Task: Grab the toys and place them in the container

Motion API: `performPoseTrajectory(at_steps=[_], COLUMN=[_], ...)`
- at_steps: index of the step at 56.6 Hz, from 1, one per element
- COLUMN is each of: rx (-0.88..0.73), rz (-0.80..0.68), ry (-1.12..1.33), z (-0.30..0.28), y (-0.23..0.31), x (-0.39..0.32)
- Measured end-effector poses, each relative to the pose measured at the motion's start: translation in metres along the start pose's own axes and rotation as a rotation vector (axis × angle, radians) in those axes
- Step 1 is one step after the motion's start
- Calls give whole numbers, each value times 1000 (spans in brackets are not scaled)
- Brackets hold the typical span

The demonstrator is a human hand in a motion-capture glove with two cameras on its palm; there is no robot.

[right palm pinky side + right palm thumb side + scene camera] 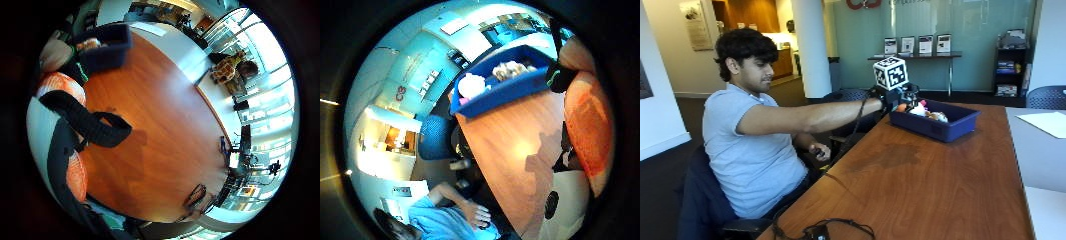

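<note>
A blue container [937, 125] stands on the wooden table [919, 185] at its far left side. Several toys lie in it, among them a white and pink one [919, 109] and a beige one [937, 116]. My gloved right hand [893, 101] is stretched out at the container's near left corner, just above the rim, and grips an orange and white soft toy [903, 107]. That toy [587, 125] lies close against the palm in both palm views, with the container [505, 90] just beyond it.
A black cable bundle [820, 231] lies at the table's near edge. A white sheet [1046, 122] rests on the adjoining grey table at the right. The person's bare left hand [818, 150] stays in the lap. A giraffe toy [227, 67] sits far off.
</note>
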State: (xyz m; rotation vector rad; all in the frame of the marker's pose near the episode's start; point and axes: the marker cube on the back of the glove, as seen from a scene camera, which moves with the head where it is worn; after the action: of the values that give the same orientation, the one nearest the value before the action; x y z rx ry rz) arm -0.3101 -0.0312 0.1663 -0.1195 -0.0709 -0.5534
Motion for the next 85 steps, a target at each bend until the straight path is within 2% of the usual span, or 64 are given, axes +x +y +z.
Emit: performPoseTrajectory(at_steps=[15, 27, 31, 35, 40, 46, 61, 76, 85], rx=[76, 83, 39, -94, -243, -211, -296, -256, -268], rz=[-48, -2, 29, 77, 119, 102, 37, -74, -116], ry=[-3, 2, -51, -142, -172, -104, 113, 107, 51], z=[-36, -48, -38, -19, 3, 12, -9, -22, 0], y=[-115, -186, -197, -202, -197, -185, -125, -59, -18], x=[-47, -58, -58, -56, -42, -27, 6, 21, 27])
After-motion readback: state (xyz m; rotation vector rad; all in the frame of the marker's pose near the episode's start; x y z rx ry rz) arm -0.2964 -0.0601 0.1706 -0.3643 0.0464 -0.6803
